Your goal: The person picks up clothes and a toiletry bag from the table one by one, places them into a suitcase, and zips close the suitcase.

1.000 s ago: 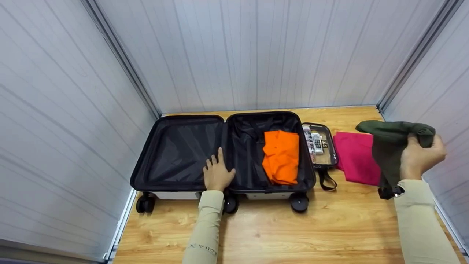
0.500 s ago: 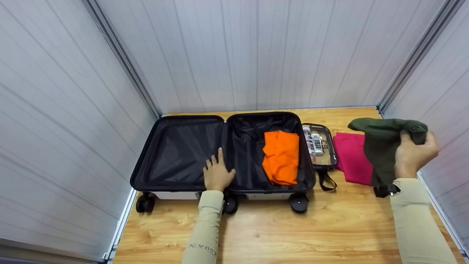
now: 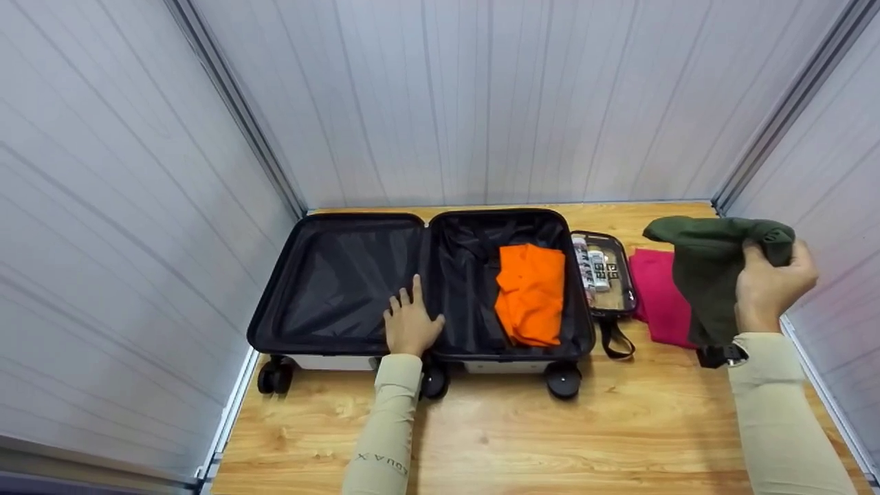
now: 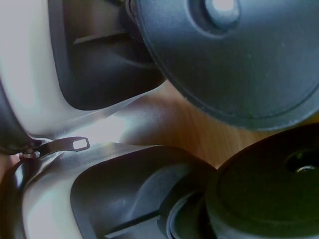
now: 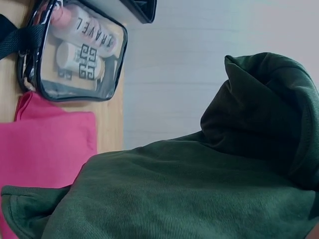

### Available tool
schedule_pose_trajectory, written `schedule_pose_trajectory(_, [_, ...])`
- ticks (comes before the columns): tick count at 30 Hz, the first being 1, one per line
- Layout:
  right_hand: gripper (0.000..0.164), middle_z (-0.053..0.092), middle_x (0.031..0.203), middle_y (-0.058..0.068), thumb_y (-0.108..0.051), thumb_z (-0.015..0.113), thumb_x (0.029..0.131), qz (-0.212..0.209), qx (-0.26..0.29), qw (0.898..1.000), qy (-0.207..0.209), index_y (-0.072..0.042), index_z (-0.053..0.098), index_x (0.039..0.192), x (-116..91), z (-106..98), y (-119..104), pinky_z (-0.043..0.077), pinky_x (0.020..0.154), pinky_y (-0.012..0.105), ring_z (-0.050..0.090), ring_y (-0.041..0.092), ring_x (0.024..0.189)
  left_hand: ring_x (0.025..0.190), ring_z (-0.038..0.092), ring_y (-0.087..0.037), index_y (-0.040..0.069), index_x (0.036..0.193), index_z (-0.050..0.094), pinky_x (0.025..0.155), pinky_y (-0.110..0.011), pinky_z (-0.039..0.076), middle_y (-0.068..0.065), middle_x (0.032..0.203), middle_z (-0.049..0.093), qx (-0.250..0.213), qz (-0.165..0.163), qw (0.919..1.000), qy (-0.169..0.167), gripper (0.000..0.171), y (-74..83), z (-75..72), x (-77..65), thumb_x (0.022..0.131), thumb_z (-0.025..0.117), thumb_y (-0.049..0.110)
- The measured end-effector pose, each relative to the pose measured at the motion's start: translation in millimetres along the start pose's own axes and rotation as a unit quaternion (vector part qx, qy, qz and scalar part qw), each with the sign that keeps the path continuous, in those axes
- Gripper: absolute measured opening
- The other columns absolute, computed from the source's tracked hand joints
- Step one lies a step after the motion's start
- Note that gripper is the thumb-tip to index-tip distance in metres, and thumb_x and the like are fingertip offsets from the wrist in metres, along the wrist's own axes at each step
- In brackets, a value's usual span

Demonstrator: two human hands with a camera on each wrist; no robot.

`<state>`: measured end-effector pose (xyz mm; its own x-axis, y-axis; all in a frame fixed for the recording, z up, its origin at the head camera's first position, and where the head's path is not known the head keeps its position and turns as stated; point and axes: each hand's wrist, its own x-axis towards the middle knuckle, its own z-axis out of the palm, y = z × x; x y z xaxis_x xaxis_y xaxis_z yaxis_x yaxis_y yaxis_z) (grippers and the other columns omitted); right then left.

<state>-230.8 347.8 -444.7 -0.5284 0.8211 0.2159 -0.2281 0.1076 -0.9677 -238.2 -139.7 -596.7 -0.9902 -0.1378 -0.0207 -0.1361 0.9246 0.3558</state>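
Observation:
A dark green piece of cloth point(image 3: 708, 282) hangs from my right hand point(image 3: 777, 282), which pinches its rolled top edge between thumb and fingers. In the right wrist view the green cloth point(image 5: 189, 194) spreads wide with a folded-over corner. My left hand point(image 3: 412, 326) rests with spread fingers at the near hinge side of an open suitcase point(image 3: 344, 282). The suitcase lies flat with both black-lined halves up. A folded orange garment point(image 3: 533, 295) is in its right half. The left wrist view shows black wheels point(image 4: 239, 74) and a zipper pull point(image 4: 65, 144).
Right of the suitcase lies a clear pouch point(image 3: 608, 301) with black trim and white bottles inside. Beside it, a folded pink cloth point(image 3: 660, 295) is partly covered by the green one in the head view. Pale panel walls point(image 3: 454, 103) enclose the wooden floor point(image 3: 522, 440).
My right hand has moved to the left and slightly up with the green cloth, which now covers more of the pink cloth in the head view. The left hand stays on the suitcase.

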Motion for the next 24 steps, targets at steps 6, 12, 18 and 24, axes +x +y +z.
schedule_pose_trajectory(6, [0.023,0.068,0.083,-0.005,0.013,0.071,0.080,0.006,0.063,0.998,-0.019,-0.006,0.079,0.091,-4,5,-3,0.045,0.085,0.022,0.060,0.009,0.089,0.151,0.033,-0.047,0.025,0.167,0.013,0.120,-0.060,0.033,-0.023,0.164,0.034,0.007,0.001,1.0000,0.004,0.096,1.3,-0.6,0.4,0.093,0.070,0.049])
schedule_pose_trajectory(12, [0.022,0.069,0.085,-0.005,0.011,0.073,0.081,0.005,0.055,0.998,-0.032,-0.006,0.079,0.094,-8,9,-4,0.046,0.087,0.022,0.061,0.009,0.092,0.150,0.034,-0.047,0.024,0.167,0.014,0.119,-0.060,0.034,-0.023,0.163,0.036,0.009,0.002,0.9999,0.007,0.097,-0.2,1.7,0.4,0.093,0.070,0.050])
schedule_pose_trajectory(18, [0.022,0.070,0.086,-0.005,0.010,0.074,0.081,-0.006,0.057,0.998,-0.037,-0.005,0.080,0.096,-7,13,1,0.047,0.088,0.022,0.062,0.010,0.093,0.150,0.035,-0.047,0.024,0.167,0.014,0.119,-0.060,0.034,-0.023,0.163,0.036,0.010,0.003,0.9999,0.008,0.097,-0.6,2.3,0.9,0.092,0.070,0.050])
schedule_pose_trajectory(24, [0.021,0.070,0.088,-0.005,0.007,0.076,0.082,-0.013,0.049,0.998,-0.041,-0.006,0.080,0.097,-7,16,4,0.048,0.089,0.022,0.062,0.010,0.095,0.150,0.035,-0.047,0.024,0.167,0.014,0.119,-0.060,0.034,-0.023,0.163,0.036,0.011,0.002,0.9999,0.008,0.097,-0.2,1.6,1.8,0.092,0.070,0.050])
